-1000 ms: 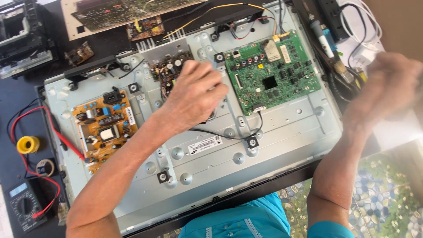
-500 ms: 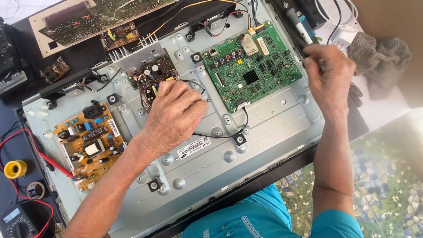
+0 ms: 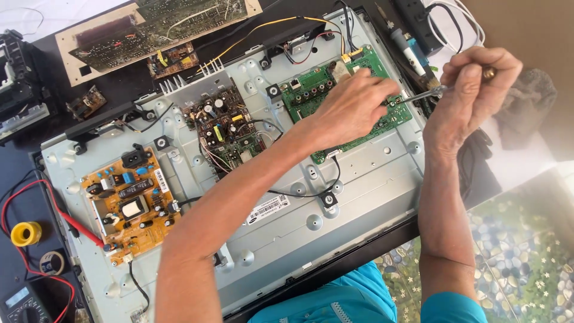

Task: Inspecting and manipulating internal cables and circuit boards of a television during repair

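Left hand [image 3: 350,110] moved onto green circuit board [image 3: 311,93], fingers together, right hand [image 3: 469,90] fingers clamped on screwdriver [image 3: 427,94]

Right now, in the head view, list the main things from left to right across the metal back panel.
Yellow solder spool → orange power board → dark middle circuit board → left hand on the green main board → right hand holding a screwdriver.

A white rectangular label [image 3: 266,209] with dark print sits tilted on the grey metal panel [image 3: 359,197] near its middle. A smaller white sticker [image 3: 161,180] lies on the orange board [image 3: 128,206]. The meter [image 3: 21,306] at lower left has a pale screen [image 3: 17,296].
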